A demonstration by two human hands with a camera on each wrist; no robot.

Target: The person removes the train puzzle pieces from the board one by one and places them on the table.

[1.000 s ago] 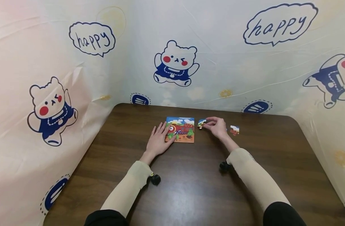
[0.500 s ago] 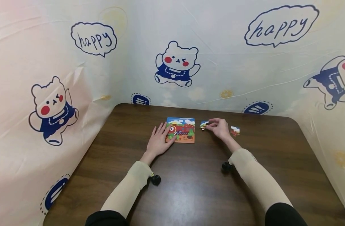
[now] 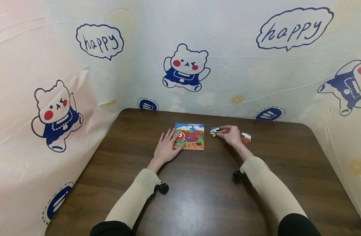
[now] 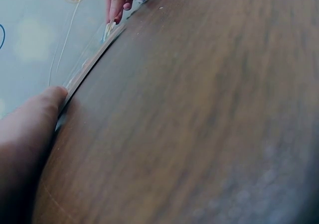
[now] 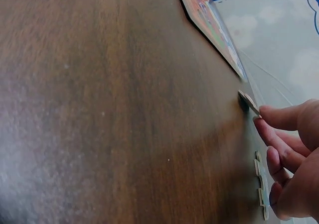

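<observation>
Pinching right hand [image 3: 231, 135]: thumb and finger clamped on puzzle piece [image 3: 214, 131], right of puzzle board [image 3: 193, 136].
Left hand [image 3: 165, 148]: fingers spread on puzzle board's left side.
Second piece [image 3: 246, 137]: near right hand.

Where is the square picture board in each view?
Head: the picture board is just below centre, partly under the left hand.
Left wrist: the board is at upper left, nearly edge-on.
Right wrist: the board is at upper right, slanting.
Shared landmark: the right hand, visible in all three.

Booth-like nook: wood-grain table [image 3: 192, 183], creased cartoon-bear sheeting [image 3: 239, 73] round three sides.
</observation>
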